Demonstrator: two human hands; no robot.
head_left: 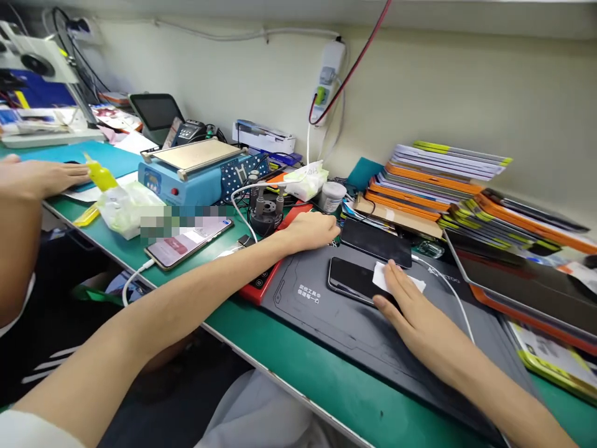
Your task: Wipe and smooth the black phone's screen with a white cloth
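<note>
My left hand [311,231] reaches across to the far edge of the grey work mat [298,317]. Its fingers are curled closed, and what they hold, if anything, is hidden. Beneath that wrist is a red device [259,287], and a round black tool holder [267,214] stands just left of the hand. My right hand [410,298] lies with fingers stretched out over a white tissue [381,277], which covers part of a black phone [351,279] lying on the mat. Behind it rests a second dark phone [375,241], with a white cable at its right end.
Stacked boxed screens [420,180] and a large dark panel [527,274] crowd the right side. Left are a charging phone [189,242], a tissue pack [124,205] and a blue heating plate machine [186,180]. Another person's hand [46,177] is at far left.
</note>
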